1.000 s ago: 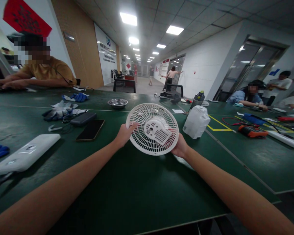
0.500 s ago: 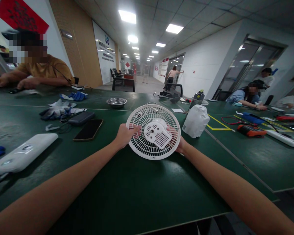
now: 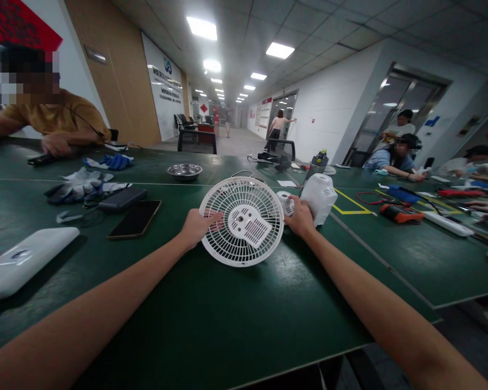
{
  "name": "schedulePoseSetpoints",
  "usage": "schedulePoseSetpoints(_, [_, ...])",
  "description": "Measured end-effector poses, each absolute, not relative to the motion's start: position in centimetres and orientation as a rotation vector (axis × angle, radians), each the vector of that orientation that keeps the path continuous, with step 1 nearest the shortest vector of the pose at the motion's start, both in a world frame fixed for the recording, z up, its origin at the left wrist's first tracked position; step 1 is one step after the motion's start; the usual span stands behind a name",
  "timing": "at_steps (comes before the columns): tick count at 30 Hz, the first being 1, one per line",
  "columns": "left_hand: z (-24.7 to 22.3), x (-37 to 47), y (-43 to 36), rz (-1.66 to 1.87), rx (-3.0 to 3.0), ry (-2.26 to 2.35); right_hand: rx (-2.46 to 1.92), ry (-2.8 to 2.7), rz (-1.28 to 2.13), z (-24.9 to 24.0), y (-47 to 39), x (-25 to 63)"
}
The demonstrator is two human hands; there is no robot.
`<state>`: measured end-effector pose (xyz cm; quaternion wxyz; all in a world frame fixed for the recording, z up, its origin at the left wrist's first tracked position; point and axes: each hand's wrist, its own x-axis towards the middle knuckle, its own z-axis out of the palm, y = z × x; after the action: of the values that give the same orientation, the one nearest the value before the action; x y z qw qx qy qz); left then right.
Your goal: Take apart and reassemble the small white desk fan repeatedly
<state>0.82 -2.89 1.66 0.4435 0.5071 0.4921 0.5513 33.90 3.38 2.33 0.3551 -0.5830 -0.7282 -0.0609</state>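
The left hand (image 3: pixel 195 227) is gripping the white fan grille (image 3: pixel 241 221) by its left rim, tilted above the green counter (image 3: pixel 228 314), bare towards the near edge. The right hand (image 3: pixel 300 218) is resting on a small white part (image 3: pixel 285 202) beside the motor housing (image 3: pixel 319 197), its fingers curled and partly hidden.

office-hall workshop: long green worktables (image 3: pixel 228 319)

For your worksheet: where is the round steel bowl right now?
In the head view, the round steel bowl sits left of centre on the green table, beyond the white fan grille.

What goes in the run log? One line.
left hand: grips fan grille rim | right hand: on white motor housing | green table
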Motion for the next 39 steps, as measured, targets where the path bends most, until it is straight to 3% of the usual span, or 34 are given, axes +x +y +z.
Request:
schedulePoseSetpoints(6, [0.9, 0.3, -2.3, 1.334, 1.231, 1.211, -1.453, -1.534, -0.574, 5.9, 2.2, 36.3])
schedulePoseSetpoints(8, [0.8, 0.4, -2.2, 1.345, 1.207, 1.214, -1.521, -1.338, -0.512, 5.7, 2.7, 38.1])
schedulePoseSetpoints(12, [0.8, 0.4, -2.2, 1.355, 1.193, 1.183, -1.671, -1.160, 0.045, 3.2, 4.9, 40.6])
schedulePoseSetpoints(15, [0.9, 0.4, -2.3, 1.340, 1.198, 1.173, -1.741, -1.171, 0.204, 1.5, 6.1, 41.1])
schedulePoseSetpoints(26, [1.1, 0.2, -2.6, 1.308, 1.210, 1.119, -1.510, -1.080, -0.077, 4.2, 5.3, 37.5])
schedulePoseSetpoints(34, [1.3, 0.4, -2.7, 1.310, 1.201, 1.120, -1.527, -1.426, 0.080, 3.2, 4.0, 33.5])
schedulePoseSetpoints(39, [0.9, 0.1, -2.3, 1.302, 1.250, 1.117, -1.535, -1.360, -0.015, 3.8, 4.9, 35.4])
